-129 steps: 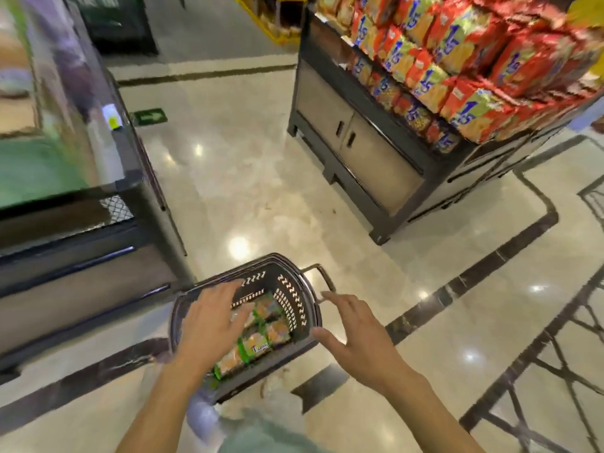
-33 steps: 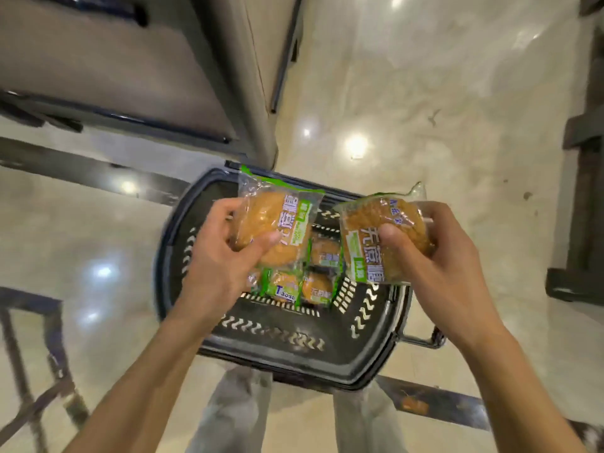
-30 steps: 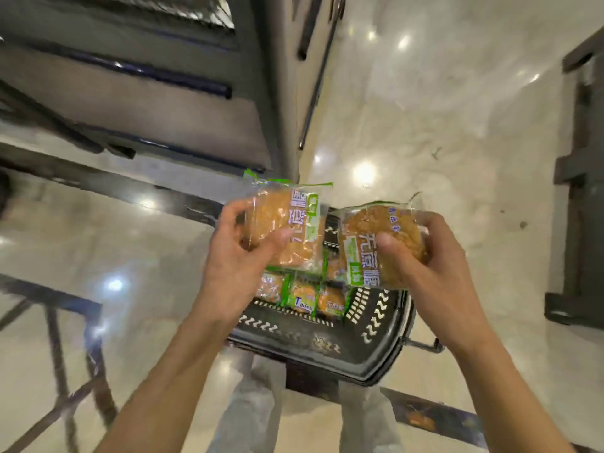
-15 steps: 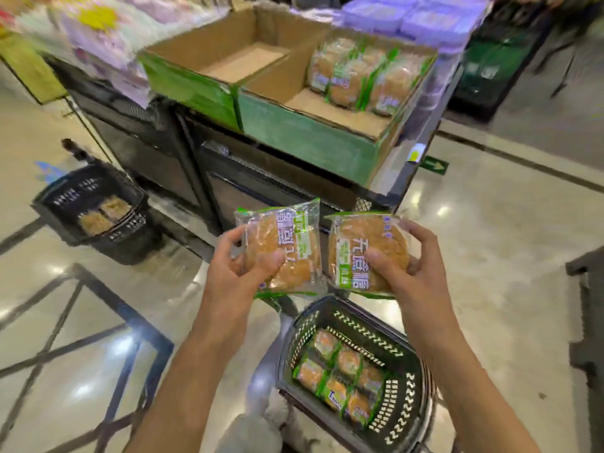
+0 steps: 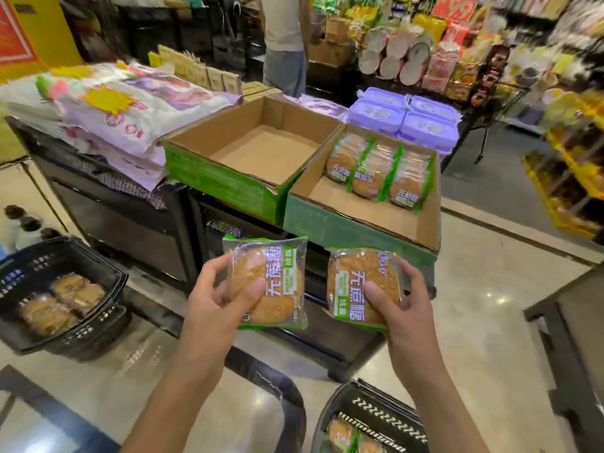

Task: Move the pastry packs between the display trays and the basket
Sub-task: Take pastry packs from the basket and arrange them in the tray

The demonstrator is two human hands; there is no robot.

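My left hand (image 5: 215, 305) grips a green-edged pastry pack (image 5: 277, 273) at chest height. My right hand (image 5: 405, 302) grips a second pastry pack (image 5: 356, 279) beside it. Both are held in front of the display stand. Above them sit two green cardboard display trays: the left tray (image 5: 228, 181) holds nothing, the right tray (image 5: 343, 220) holds three pastry packs (image 5: 372, 171) in a row at its back. The black basket (image 5: 376, 410) at my feet, bottom right, has more packs in it, partly cut off by the frame edge.
A second black basket (image 5: 65, 341) with brown pastries stands on the floor at the left. Bagged goods (image 5: 124, 109) lie left of the trays, purple tubs (image 5: 405, 116) behind them. A person (image 5: 284, 37) stands beyond the stand. Shelves line the right side.
I lifted one pack in each hand out of the basket and my view rose from the floor to the display stand. The packs now sit slightly farther apart.
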